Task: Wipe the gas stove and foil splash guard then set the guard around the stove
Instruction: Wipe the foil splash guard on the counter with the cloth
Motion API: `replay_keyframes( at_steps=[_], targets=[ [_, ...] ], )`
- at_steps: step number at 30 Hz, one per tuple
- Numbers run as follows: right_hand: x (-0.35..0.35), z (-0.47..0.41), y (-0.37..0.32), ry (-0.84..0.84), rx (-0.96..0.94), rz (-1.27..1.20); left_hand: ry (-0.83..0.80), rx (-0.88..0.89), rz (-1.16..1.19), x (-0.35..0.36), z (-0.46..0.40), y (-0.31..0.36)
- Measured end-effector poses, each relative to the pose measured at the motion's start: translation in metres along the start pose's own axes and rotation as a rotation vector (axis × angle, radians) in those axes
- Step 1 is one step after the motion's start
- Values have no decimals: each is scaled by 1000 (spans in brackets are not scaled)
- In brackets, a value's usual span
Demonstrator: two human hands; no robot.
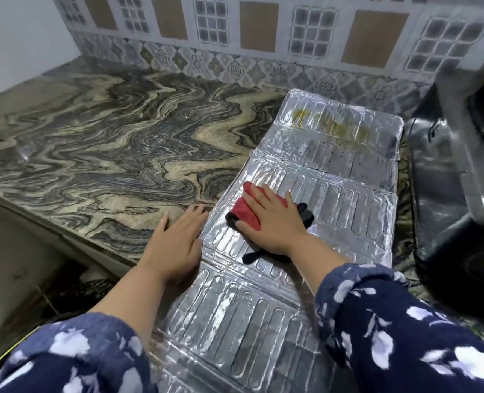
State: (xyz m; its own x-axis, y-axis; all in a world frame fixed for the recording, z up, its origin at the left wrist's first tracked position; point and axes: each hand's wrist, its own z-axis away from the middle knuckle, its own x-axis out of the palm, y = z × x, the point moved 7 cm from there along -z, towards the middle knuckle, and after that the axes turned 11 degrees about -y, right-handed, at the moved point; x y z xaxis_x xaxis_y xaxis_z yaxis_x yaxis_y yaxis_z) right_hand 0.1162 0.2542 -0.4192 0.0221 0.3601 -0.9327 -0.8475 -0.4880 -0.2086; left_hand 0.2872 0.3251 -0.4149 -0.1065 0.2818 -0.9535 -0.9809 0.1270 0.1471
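- A foil splash guard (pixel 306 251) lies unfolded and flat on the marbled surface (pixel 107 143), its long axis running from the person's body away toward the tiled wall (pixel 235 38).
- The right hand (pixel 272 222) presses flat, fingers spread, on a red-and-black cloth (pixel 248 212) over the guard's middle panel.
- The left hand (pixel 175 239) rests open, palm down and holding nothing, on the surface, touching the guard's left edge, apparently bracing it.
- Yellowish stains (pixel 328 123) and dark specks mark the far panel, straight ahead of the cloth along the guard's length; the right hand is the nearer one.
- The black gas stove (pixel 456 165) sits just right of the guard, partly out of frame.
- Judging by the far stains, wiping looks unfinished, and the guard is not yet set around the stove.
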Motion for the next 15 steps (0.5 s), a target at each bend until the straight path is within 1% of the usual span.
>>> replay_keyframes(
  at_steps=[3, 6, 10, 15],
  targets=[
    [-5, -1, 4, -19, -26, -34, 49, 26, 10, -21, -24, 11],
    [-5, -2, 4, 6, -25, -20, 77, 50, 86, -33, -63, 19],
    [-4, -5, 6, 29, -22, -11, 27, 72, 123, -25, -101, 18],
    [-17, -36, 32, 32, 11, -30, 78, 103, 121, -18, -107, 13]
  ],
)
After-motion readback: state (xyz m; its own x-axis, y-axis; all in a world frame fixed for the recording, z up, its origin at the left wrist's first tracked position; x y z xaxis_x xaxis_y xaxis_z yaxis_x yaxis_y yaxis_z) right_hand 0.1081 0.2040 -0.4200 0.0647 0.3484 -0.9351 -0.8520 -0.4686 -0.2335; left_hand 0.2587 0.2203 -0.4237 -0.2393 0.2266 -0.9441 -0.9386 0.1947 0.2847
